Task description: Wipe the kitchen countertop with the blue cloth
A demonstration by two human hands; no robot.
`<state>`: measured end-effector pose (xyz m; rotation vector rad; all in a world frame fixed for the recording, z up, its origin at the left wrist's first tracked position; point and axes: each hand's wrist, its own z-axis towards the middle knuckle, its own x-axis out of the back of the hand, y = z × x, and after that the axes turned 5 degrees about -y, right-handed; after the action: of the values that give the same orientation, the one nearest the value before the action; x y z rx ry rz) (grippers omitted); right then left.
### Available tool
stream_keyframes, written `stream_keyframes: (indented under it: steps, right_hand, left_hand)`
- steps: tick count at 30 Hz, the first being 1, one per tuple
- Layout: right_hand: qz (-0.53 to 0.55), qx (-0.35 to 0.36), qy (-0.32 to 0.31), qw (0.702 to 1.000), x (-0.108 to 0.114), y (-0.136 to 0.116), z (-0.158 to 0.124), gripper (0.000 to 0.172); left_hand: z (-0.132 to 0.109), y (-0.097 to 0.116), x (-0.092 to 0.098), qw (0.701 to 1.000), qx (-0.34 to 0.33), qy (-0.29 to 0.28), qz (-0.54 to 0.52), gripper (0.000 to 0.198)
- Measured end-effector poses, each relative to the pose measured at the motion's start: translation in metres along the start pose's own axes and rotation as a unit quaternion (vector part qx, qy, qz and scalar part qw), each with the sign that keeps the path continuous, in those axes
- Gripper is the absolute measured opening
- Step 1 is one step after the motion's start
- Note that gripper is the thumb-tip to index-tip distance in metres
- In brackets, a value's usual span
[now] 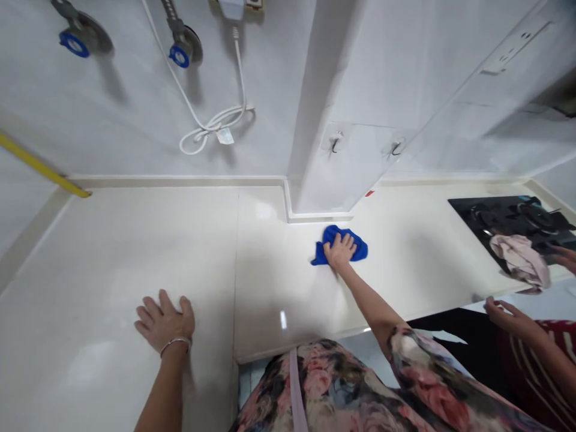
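Note:
My right hand (pixel 339 251) presses down on a blue cloth (pixel 359 248) that lies on the cream countertop (pixel 135 240), close to the foot of a white wall column (pixel 324 120). Its fingers lie spread over the cloth. My left hand (pixel 164 322) rests flat on the countertop nearer to me, fingers spread, holding nothing. A thin bracelet sits on that wrist.
Another person stands at the right; one hand (pixel 506 312) rests at the counter edge, the other is by a pink cloth (pixel 522 261) on a black gas hob (pixel 513 219). Two wall valves (pixel 180 51), a white cable (pixel 211 123), hooks and a yellow pipe (pixel 42 171) line the wall.

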<state>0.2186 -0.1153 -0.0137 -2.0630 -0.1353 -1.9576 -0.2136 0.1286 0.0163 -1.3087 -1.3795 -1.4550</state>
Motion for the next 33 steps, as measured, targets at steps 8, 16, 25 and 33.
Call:
stream_keyframes:
  steps: [8, 16, 25, 33]
  right_hand:
    - [0.072, 0.333, -0.065, 0.938, -0.029, -0.17, -0.089, 0.076]
    - [0.132, 0.507, -0.133, 0.841, -0.034, -0.258, -0.137, 0.07]
    - [0.116, 0.56, -0.148, 0.807, -0.047, -0.344, -0.148, 0.071]
    - [0.151, 0.677, -0.182, 0.697, -0.047, -0.332, -0.157, 0.066]
  left_hand:
    - [0.003, -0.002, -0.004, 1.0, 0.017, -0.024, -0.007, 0.076]
    - [-0.001, -0.007, -0.012, 0.999, 0.035, -0.032, 0.002, 0.072]
    - [-0.005, -0.016, -0.021, 1.0, 0.029, -0.003, 0.011, 0.069]
    - [-0.003, -0.017, -0.023, 0.999, 0.035, 0.0, 0.02, 0.064]
